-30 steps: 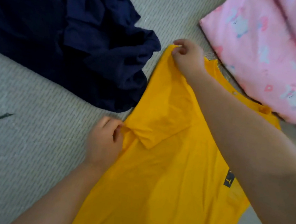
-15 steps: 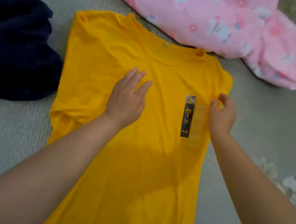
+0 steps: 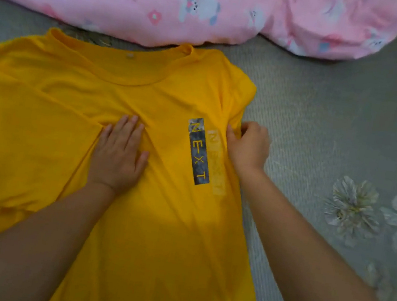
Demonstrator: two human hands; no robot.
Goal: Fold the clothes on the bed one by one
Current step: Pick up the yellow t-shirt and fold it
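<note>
Left hand [image 3: 118, 156] flat on yellow T-shirt [image 3: 48, 133]; right hand [image 3: 249, 147] pinches its right edge

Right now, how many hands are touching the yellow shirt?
2: the left hand presses flat on the shirt mid-chest; the right hand pinches its right edge.

The yellow T-shirt [image 3: 156, 221] was soft matt knit cloth, creased near the chest, and its grey NEXT print [image 3: 198, 151] looked slightly glossy and mottled. The bed [image 3: 325, 123] wore a ribbed, rough-woven grey cover with pale printed flowers [image 3: 351, 209], while the pink quilt [image 3: 188, 2] looked smooth, puffy cotton.
</note>
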